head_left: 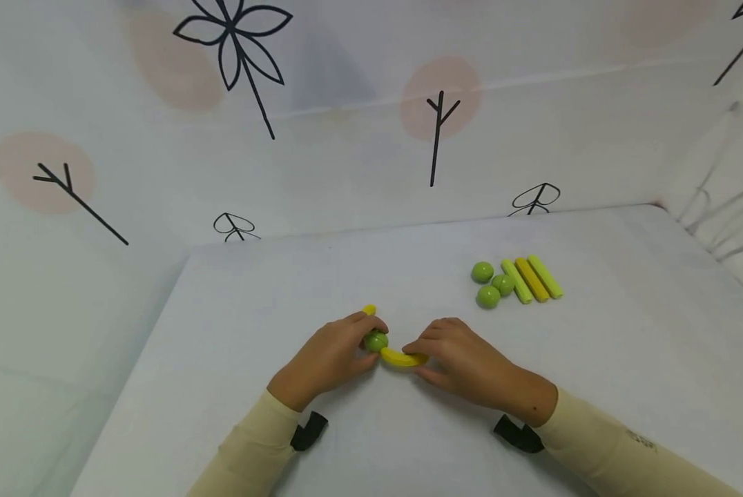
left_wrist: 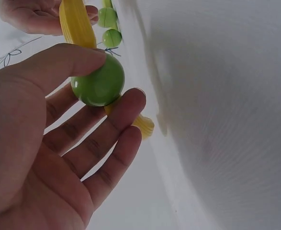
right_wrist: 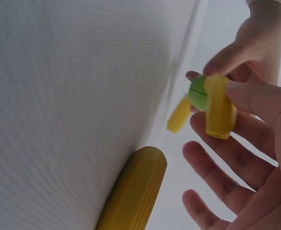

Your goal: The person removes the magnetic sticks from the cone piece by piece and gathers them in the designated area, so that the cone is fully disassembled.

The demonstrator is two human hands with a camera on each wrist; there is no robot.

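Note:
My left hand (head_left: 334, 355) pinches a glossy green ball (left_wrist: 99, 81) between thumb and fingers over the white table. From the right, my right hand (head_left: 465, 362) pinches a curved yellow stick (head_left: 402, 358) near its outer end. The stick's other end meets the ball. A second yellow stick (left_wrist: 145, 126) shows on the ball's far side, partly hidden behind the left fingers. In the right wrist view, the curved stick overlaps the ball, and the right hand's lower fingers are spread apart.
Several green balls (head_left: 488, 297) sit grouped at the back right, beside a yellow stick (head_left: 532, 279) and two lime sticks (head_left: 545, 276). Close to the right wrist camera lies another yellow stick (right_wrist: 133, 191). A patterned white cloth (head_left: 346, 159) hangs behind the table.

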